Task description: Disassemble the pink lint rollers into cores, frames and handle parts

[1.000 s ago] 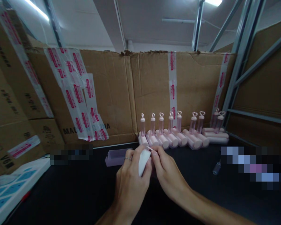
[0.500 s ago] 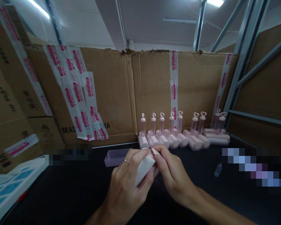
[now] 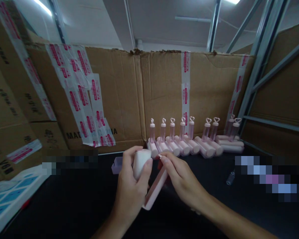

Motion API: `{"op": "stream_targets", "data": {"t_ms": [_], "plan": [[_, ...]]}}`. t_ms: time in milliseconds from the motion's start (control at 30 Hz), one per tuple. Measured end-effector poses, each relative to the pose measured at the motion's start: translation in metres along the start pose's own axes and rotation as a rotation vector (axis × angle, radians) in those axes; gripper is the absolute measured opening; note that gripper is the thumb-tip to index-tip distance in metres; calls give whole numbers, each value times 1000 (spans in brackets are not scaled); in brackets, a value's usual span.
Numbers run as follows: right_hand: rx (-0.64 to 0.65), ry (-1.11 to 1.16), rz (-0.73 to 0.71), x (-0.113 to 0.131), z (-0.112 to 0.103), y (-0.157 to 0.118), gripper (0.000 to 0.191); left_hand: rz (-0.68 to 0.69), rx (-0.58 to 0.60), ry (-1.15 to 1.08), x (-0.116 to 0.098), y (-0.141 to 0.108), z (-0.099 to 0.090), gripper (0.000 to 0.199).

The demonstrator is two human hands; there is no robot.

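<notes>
My left hand (image 3: 133,186) is closed around a white rounded cylinder (image 3: 140,164), tilted with its end cap up. The fingers of my right hand (image 3: 180,179) pinch the upper end of a long pink trough-shaped shell (image 3: 155,191), which slants down towards my left wrist. A small pale bit shows at my right fingertips, too small to name. Behind my left hand lies a purple tray (image 3: 116,166), partly hidden by the fingers. Beyond both hands stands a row of pink cylinders (image 3: 173,147) with clear pink tubes (image 3: 172,133) topped by heart-shaped loops.
A tall cardboard wall (image 3: 119,99) with printed tape closes off the back of the black table (image 3: 84,205). A small clear bottle (image 3: 230,178) lies at the right. At the left edge is a white power strip (image 3: 17,194) with blue panels. Metal shelf posts rise at the right.
My hands were together over the white cylinder and have moved apart. The cylinder has come left and more upright in my left hand, and the pink shell now shows below my right hand.
</notes>
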State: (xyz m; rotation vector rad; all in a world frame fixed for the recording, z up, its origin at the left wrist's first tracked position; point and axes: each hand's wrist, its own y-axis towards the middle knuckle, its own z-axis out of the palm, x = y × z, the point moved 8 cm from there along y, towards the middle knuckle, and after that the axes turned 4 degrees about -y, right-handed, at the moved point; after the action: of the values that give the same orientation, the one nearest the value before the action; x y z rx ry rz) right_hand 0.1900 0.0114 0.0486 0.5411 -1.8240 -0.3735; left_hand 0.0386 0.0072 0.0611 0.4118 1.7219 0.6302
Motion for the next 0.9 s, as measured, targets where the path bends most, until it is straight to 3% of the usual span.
{"op": "stream_targets", "data": {"t_ms": [100,200,367,500,667,733,900], "plan": [[78,30,99,-21,-2,5,41,-287,-40,-414,22,5,-2,38],[184,6,169,-41,-1,7,44,-442,-84,-707,31,9,-4,29],[249,-278,86,-58,-2,10,38,-586,-91,-819,38,8,-4,31],[246,-416,21,-71,0,9,35,-564,-26,-763,36,5,0,36],[272,-473,-6,-76,9,6,27,-445,169,-646,28,6,9,46],[249,-466,-33,-68,8,8,23,-378,220,-589,24,8,10,48],[-16,-257,-279,-16,-19,12,36,-244,344,-373,20,11,9,49]]}}
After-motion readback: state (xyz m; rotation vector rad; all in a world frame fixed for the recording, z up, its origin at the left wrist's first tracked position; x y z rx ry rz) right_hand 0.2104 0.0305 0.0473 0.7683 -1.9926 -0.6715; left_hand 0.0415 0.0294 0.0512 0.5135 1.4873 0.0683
